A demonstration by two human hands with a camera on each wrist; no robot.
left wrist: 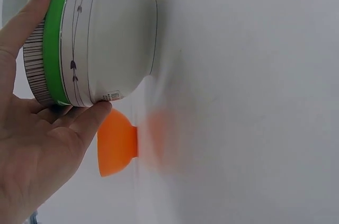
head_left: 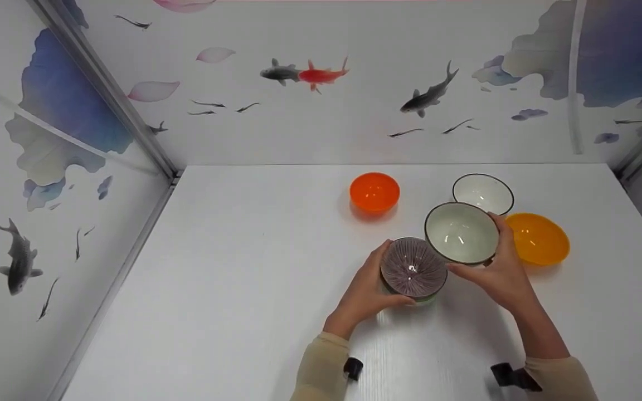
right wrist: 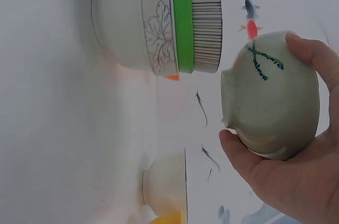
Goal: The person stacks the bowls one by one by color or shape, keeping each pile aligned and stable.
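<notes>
The head view looks from above, forward and down at the table [head_left: 232, 289] and back wall [head_left: 371, 94], while both wrist views, low and near, look across the table in pictures turned sideways, and these two share the bowl stack [left wrist: 90, 38].

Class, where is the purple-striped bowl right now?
In the head view, right of centre, the purple-striped bowl tops the stack in the left hand, just left of the pale bowl in the right hand.

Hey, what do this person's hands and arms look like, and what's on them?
The left hand and right hand are bare. The left sleeve and right sleeve are plain beige, with a small black piece beside each.
</notes>
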